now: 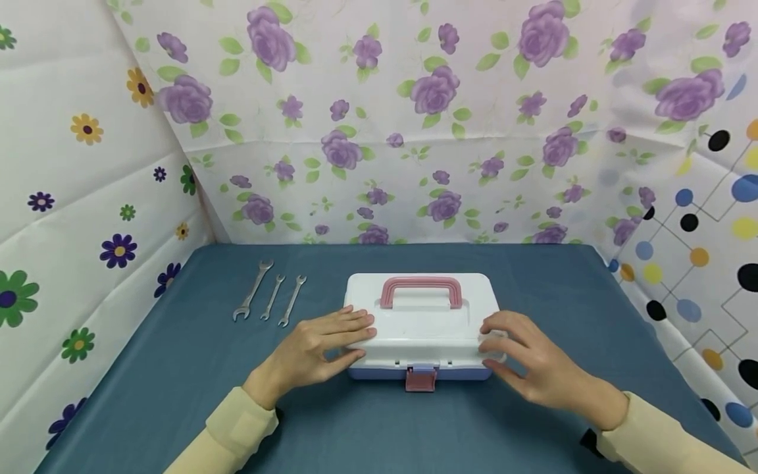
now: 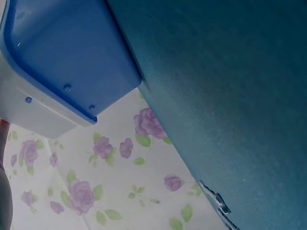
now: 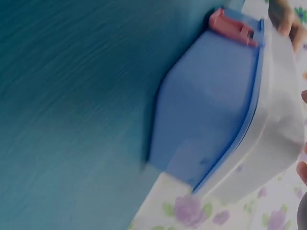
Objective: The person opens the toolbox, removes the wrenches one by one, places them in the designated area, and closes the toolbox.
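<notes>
A toolbox [image 1: 423,322] with a white lid, a pink handle [image 1: 420,289] and a blue base stands on the blue table, and its pink latch [image 1: 420,378] faces me. My left hand [image 1: 320,349] holds the lid's left front corner, fingers on top and thumb along the front edge. My right hand [image 1: 527,362] grips the right front corner with curved fingers. The left wrist view shows the toolbox's blue base [image 2: 72,52] from low down. In the right wrist view, the toolbox [image 3: 211,110] and its latch [image 3: 230,24] are blurred.
Three wrenches [image 1: 273,297] lie side by side on the table [image 1: 177,395] to the left of the box, and the left wrist view catches them [image 2: 218,201] at the table's edge. Flower-patterned sheets wall the table at the back and on both sides.
</notes>
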The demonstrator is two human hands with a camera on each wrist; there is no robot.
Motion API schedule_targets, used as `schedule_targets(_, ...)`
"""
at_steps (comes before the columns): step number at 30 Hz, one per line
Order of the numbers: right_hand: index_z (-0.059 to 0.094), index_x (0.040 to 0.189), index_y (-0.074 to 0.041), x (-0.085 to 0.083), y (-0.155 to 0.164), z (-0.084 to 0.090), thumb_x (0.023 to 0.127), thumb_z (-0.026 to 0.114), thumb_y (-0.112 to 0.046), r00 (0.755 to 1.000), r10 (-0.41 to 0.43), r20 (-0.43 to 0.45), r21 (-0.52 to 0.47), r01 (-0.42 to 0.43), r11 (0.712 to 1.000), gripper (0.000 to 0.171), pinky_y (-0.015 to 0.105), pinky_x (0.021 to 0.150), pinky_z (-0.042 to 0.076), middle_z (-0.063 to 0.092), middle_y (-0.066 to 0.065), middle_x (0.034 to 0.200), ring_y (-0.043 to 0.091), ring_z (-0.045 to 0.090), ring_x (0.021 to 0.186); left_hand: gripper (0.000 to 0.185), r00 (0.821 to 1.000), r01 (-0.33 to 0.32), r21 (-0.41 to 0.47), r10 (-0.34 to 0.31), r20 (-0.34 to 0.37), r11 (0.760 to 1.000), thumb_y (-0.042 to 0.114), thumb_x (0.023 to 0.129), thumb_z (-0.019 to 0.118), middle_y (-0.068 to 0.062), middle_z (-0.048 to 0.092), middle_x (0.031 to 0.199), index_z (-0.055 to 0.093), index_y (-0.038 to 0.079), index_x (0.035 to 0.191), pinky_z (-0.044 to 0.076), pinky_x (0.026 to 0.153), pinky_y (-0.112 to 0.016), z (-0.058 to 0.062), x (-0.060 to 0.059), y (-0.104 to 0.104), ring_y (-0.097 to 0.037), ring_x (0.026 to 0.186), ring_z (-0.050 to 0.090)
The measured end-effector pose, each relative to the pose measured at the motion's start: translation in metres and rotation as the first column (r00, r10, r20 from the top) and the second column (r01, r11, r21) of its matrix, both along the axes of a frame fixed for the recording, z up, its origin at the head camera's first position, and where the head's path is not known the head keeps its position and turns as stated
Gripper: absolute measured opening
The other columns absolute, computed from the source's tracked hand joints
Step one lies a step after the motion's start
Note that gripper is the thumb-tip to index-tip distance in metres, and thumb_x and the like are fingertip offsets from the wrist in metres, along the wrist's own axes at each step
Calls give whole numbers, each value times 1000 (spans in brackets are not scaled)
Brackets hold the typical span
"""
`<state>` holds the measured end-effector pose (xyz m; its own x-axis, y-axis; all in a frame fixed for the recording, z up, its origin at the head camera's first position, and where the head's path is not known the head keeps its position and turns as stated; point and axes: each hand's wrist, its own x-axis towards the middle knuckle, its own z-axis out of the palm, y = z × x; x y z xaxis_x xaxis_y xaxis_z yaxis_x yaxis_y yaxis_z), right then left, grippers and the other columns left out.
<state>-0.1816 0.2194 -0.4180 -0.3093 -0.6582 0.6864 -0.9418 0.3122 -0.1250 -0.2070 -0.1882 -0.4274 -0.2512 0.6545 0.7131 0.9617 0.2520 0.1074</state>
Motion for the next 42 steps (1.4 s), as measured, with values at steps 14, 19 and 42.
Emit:
schedule_targets(14, 72, 112, -11, 19, -57, -7, 111, 49, -14, 941, 185, -284, 238, -118, 964, 23, 45, 105, 48, 66, 11, 123, 27, 61, 117, 43, 1000, 8, 14, -9, 18, 1000, 17, 92, 82, -12, 70, 134, 72, 5, 132, 48, 110, -42, -1, 0, 1, -28, 125, 66)
schedule_targets(19, 73, 115, -13, 22, -68, -15, 112, 45, -15, 916, 210, -341, 387, -67, 920, 29, 42, 104, 50, 66, 7, 127, 22, 60, 119, 43, 999, -4, 13, 3, 40, 1000, 17, 91, 83, -11, 70, 134, 73, 6, 131, 47, 111, -41, -2, 2, 1, -27, 125, 66)
schedule_targets(42, 71, 130, -19, 19, -86, -35, 116, 32, -20, 849, 242, -469, 623, 124, 773, 42, 36, 109, 46, 66, 0, 136, 16, 56, 128, 42, 999, -6, 15, 5, 51, 1000, 16, 91, 83, -11, 70, 134, 73, 6, 131, 47, 111, -42, 0, 2, 1, -27, 125, 66)
